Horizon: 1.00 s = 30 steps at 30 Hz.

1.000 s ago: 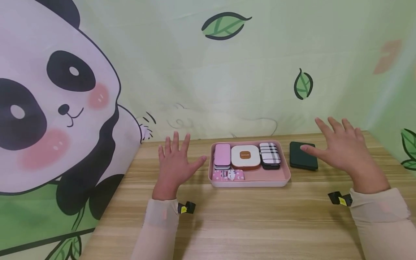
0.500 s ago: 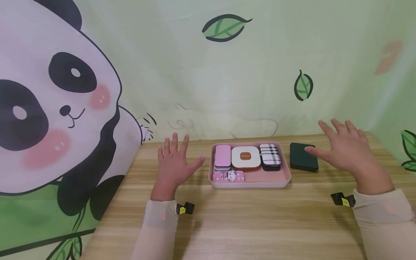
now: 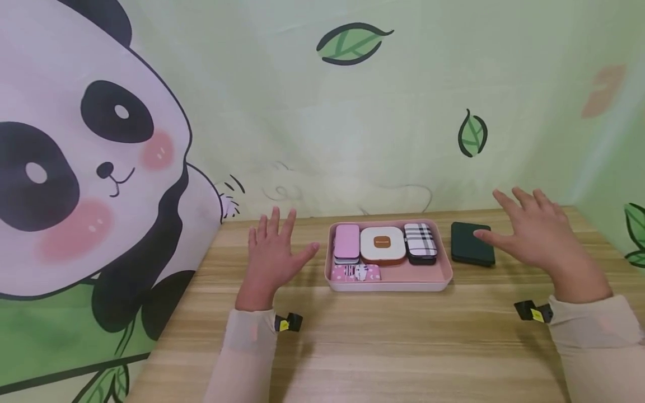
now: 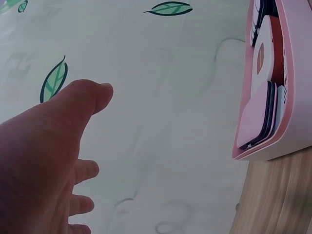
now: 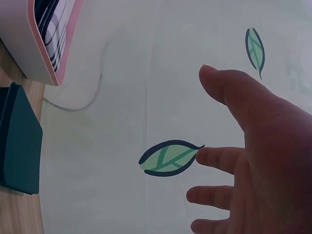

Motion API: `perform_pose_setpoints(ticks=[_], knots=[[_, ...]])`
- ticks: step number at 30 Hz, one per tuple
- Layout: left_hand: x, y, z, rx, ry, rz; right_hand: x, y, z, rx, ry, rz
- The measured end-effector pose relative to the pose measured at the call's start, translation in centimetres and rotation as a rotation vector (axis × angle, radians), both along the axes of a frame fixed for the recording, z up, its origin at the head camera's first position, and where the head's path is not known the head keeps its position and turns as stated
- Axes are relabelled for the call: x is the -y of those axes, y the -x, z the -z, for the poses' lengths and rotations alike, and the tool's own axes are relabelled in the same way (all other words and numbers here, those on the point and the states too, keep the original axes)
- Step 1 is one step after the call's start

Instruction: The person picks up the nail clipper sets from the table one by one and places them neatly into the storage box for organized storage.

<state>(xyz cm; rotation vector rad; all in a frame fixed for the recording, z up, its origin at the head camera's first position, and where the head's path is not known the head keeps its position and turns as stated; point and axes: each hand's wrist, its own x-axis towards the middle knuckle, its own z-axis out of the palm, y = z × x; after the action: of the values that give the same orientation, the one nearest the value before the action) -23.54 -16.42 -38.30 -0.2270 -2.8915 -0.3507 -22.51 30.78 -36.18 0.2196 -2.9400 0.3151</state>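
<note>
My left hand [image 3: 269,263] hovers with spread fingers to the left of a pink tray [image 3: 393,285], holding nothing. My right hand [image 3: 539,238] is likewise spread and bare; its thumb overlaps a dark green flat case [image 3: 471,249] in the head view, while the right wrist view shows hand and case [image 5: 22,141] apart. Inside the tray lie a pink case [image 3: 346,240] at the left, a cream box with a brown label [image 3: 383,252] in the middle and a plaid case [image 3: 420,240] at the right. A pink patterned flat item [image 3: 355,273] lies along the tray's front left.
The tray and green case sit near the back of a wooden table [image 3: 383,347]. Right behind the table hangs a pale green cloth [image 3: 302,123] printed with leaves and a large panda [image 3: 126,179]. Another stretch of cloth borders the table on the right.
My right hand has shifted slightly to the right. My left hand stays nearly in place, and the tray and its contents look unmoved.
</note>
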Motion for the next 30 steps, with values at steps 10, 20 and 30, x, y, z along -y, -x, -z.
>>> perform_pose_setpoints(ticks=[10,20,30], knots=[[-0.2,0.0,0.1,-0.001,-0.016,0.031,0.2,0.2,-0.1,0.016,-0.004,-0.026],[-0.5,0.6,1.0,0.035,-0.097,0.061,0.2,0.3,0.0,0.035,-0.016,-0.031],[-1.8,1.2,2.8,0.076,-0.123,0.102,0.2,-0.1,0.3,0.078,0.003,-0.028]])
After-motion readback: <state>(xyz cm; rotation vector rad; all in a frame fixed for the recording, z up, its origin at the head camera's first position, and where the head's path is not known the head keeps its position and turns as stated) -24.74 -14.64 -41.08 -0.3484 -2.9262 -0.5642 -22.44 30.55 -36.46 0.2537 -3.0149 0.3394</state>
